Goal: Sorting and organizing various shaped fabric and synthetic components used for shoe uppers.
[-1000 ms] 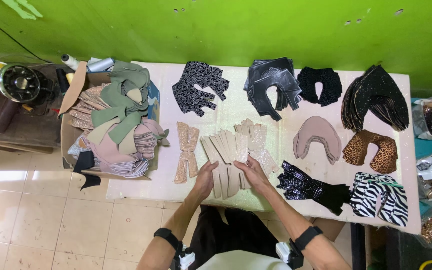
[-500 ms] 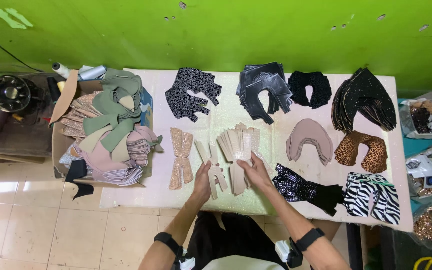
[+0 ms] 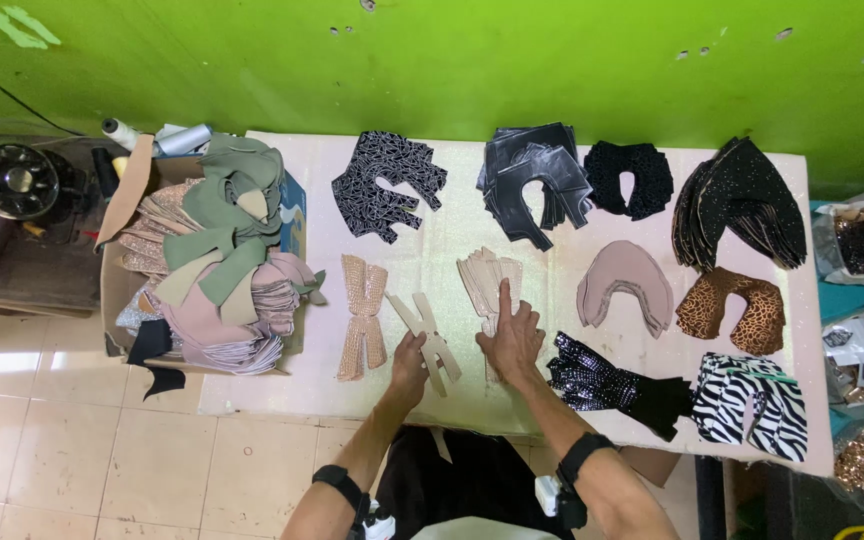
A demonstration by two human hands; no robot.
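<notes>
My left hand pinches a beige Y-shaped cut piece and holds it just above the white table. To its right, my right hand lies flat with the index finger stretched out on a stack of beige cut pieces. A textured beige pair lies left of the held piece. Just right of my right wrist sits a shiny black patterned pile.
Piles of cut pieces cover the table: black-and-white print, glossy black, black lace, glittery black, taupe, leopard, zebra. A cardboard box of green and pink pieces and a sewing machine stand left.
My left hand has pulled one beige piece off the stack and drawn it left. My right hand stays pressed on the stack, its index finger now stretched out.
</notes>
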